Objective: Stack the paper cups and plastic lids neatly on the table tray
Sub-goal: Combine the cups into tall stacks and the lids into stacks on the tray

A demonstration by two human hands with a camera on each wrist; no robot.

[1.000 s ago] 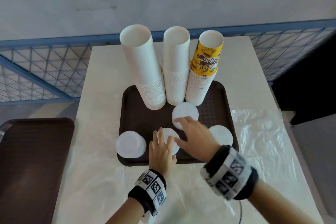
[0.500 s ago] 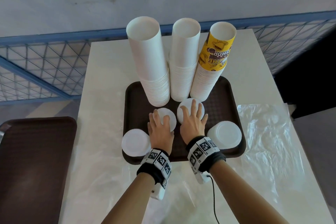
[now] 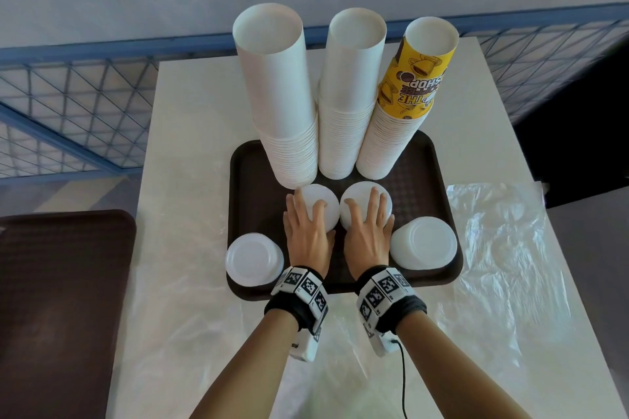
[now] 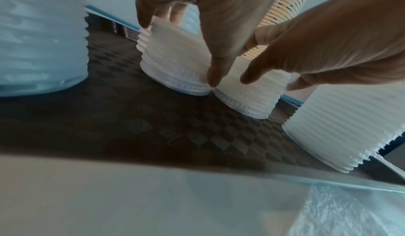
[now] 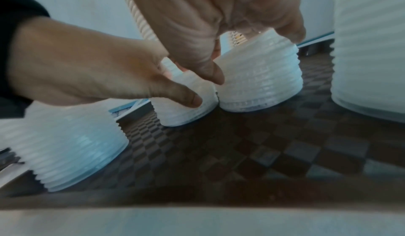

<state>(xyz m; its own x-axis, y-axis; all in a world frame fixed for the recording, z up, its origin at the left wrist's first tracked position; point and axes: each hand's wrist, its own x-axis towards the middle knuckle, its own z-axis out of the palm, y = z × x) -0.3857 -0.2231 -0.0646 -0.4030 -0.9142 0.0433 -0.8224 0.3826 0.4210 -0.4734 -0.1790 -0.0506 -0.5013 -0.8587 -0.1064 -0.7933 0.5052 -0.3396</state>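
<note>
We've got bare forearms, no sleeves. Each wrist wears a black fabric band (image 3: 295, 311) ringed with white blocks printed with black square tags. A white module (image 3: 304, 347) hangs just below the left band, and a thin black cable (image 3: 402, 381) trails from the right one's.

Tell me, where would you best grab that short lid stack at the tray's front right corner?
Probably come from above and wrap fingers round the ribbed sides of the front right lid stack. It stands upright on the tray, nothing lies on its flat top, and its wall widens toward the base.
</note>
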